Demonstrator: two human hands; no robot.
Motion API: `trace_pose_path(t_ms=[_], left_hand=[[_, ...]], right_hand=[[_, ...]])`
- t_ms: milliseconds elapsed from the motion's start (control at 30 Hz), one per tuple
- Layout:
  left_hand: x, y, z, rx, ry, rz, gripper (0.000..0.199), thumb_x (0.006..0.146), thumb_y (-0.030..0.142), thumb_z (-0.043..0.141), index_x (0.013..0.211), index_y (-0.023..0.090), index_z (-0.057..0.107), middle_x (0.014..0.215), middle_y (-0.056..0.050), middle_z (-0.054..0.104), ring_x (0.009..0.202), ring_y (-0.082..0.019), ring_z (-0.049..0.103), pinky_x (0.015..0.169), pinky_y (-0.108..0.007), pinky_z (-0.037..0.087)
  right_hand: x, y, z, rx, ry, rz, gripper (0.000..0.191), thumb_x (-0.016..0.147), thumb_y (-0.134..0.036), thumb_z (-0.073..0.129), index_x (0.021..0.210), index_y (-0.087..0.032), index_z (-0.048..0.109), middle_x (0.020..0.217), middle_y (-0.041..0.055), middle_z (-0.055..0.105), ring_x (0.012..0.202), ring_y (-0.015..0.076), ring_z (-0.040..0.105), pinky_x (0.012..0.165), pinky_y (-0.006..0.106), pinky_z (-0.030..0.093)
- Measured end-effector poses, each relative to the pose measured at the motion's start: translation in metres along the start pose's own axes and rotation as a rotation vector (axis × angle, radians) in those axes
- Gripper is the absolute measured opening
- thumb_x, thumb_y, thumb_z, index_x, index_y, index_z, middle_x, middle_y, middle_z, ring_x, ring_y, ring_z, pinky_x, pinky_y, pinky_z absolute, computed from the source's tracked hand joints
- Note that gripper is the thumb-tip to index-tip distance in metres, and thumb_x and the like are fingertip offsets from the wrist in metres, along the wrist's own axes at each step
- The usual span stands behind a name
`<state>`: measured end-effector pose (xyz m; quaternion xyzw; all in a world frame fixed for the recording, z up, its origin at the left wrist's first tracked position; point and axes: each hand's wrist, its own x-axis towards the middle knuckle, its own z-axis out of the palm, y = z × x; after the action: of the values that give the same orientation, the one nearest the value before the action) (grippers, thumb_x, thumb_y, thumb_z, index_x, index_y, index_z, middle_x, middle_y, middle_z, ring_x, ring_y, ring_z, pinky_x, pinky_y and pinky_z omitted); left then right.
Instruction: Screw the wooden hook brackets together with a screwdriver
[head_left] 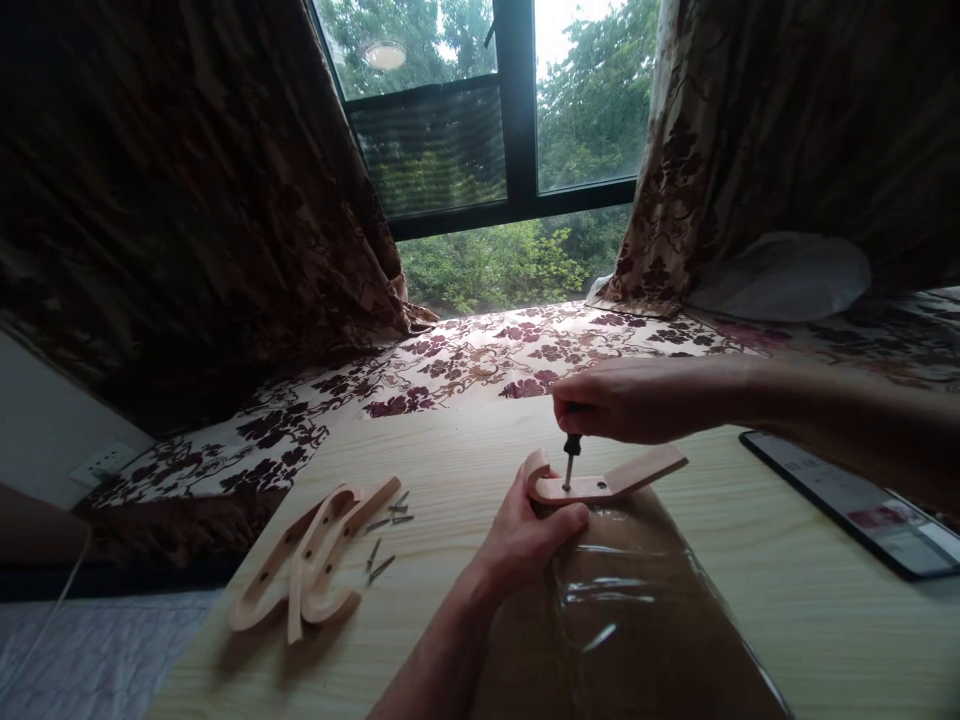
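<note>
My right hand (611, 400) is wrapped round the black handle of a screwdriver (571, 450), which points straight down. Its tip meets one hole of a pale wooden hook (622, 480); a second dark hole shows to the right. The hook lies across the far end of a cardboard box (637, 610) covered in shiny clear tape. With fingers and thumb, my left hand (529, 535) grips the hook's curled end against the box. Whether a screw sits under the tip is too small to tell.
Several more wooden hooks (304, 570) lie in a pile on the left of the wooden table (450, 470), with several loose screws (381, 568) beside them. A tablet (862, 510) lies at the right. Behind are a floral-covered ledge (517, 350), curtains and a window.
</note>
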<state>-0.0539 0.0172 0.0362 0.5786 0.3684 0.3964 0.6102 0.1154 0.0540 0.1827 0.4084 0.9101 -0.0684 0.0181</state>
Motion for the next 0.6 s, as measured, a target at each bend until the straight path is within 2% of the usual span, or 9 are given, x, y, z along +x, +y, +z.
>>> trace_pose_path(t_ms=[200,300,433,600], left_hand=[[0.000,-0.002,-0.001,-0.009,-0.009,-0.002,0.043,0.070,0.038,0.073,0.092,0.021,0.041,0.076,0.005,0.046,0.069,-0.010,0.041,0.065,-0.023,0.034],[-0.001,-0.001,-0.001,-0.005,-0.010,-0.002,0.043,0.070,0.039,0.074,0.090,0.021,0.041,0.075,0.005,0.045,0.068,-0.010,0.040,0.063,-0.023,0.033],[-0.001,0.001,0.001,-0.031,-0.010,0.010,0.044,0.068,0.040,0.076,0.090,0.021,0.042,0.075,0.005,0.047,0.069,-0.010,0.041,0.065,-0.023,0.033],[-0.001,0.002,0.001,-0.072,-0.016,0.003,0.045,0.067,0.041,0.077,0.090,0.022,0.043,0.076,0.005,0.049,0.071,-0.011,0.043,0.067,-0.024,0.034]], right_hand=[[0.006,-0.007,0.008,-0.080,0.128,0.088,0.028,0.091,-0.035,0.045,0.078,-0.016,0.061,0.069,0.0064,0.060,0.058,0.0145,0.044,0.052,0.027,0.024],[0.005,-0.007,0.003,-0.073,0.114,0.053,0.022,0.088,-0.035,0.050,0.082,-0.018,0.062,0.069,0.0042,0.061,0.056,0.0135,0.043,0.050,0.026,0.024],[0.000,-0.005,-0.002,0.019,0.056,-0.056,0.011,0.086,-0.022,0.050,0.083,-0.020,0.060,0.070,-0.0001,0.060,0.056,0.0107,0.045,0.051,0.022,0.028],[0.004,-0.005,0.010,0.000,0.104,0.034,0.017,0.091,-0.029,0.049,0.084,-0.017,0.060,0.069,0.0020,0.060,0.058,0.0117,0.046,0.052,0.022,0.030]])
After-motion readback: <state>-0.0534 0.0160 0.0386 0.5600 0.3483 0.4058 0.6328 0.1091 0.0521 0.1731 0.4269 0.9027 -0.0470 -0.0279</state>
